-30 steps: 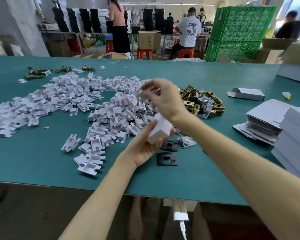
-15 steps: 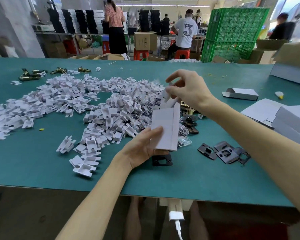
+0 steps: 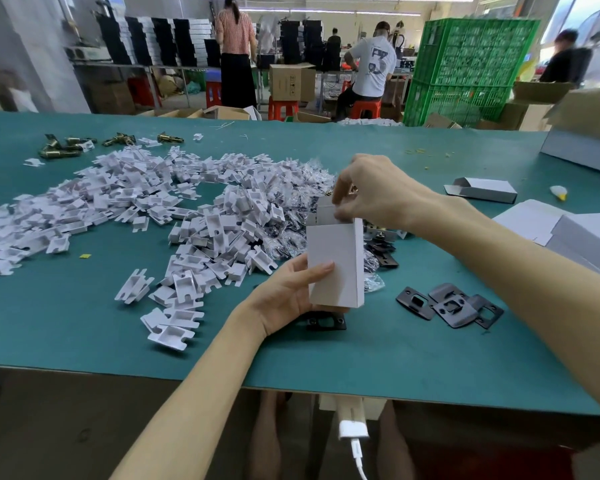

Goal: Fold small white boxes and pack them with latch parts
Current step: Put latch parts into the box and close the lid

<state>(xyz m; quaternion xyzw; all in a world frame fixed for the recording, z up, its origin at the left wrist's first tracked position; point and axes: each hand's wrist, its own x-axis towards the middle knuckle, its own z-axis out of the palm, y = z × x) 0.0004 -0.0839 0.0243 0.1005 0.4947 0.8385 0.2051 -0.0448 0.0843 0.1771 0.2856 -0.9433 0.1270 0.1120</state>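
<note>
A small white box (image 3: 336,265) stands upright above the green table (image 3: 361,358), its top end open with the flap raised. My left hand (image 3: 288,296) grips the box's lower left side, thumb across its front face. My right hand (image 3: 378,194) is at the open top, fingers curled around something at the mouth; what it holds is mostly hidden. A big heap of white plastic inserts (image 3: 136,209) spreads across the table's left. Black strike plates (image 3: 451,306) lie right of the box, one more plate (image 3: 326,322) under it.
Brass latch parts (image 3: 66,145) lie at the far left. A folded white box (image 3: 482,190) and stacks of flat box blanks (image 3: 568,233) occupy the right. Small bagged screws (image 3: 373,282) sit behind the box. People work beyond the table, near green crates (image 3: 465,71).
My left hand turned the box from tilted to upright and lifted it slightly. My right hand came from the pile toward me and lowered onto the box's open top.
</note>
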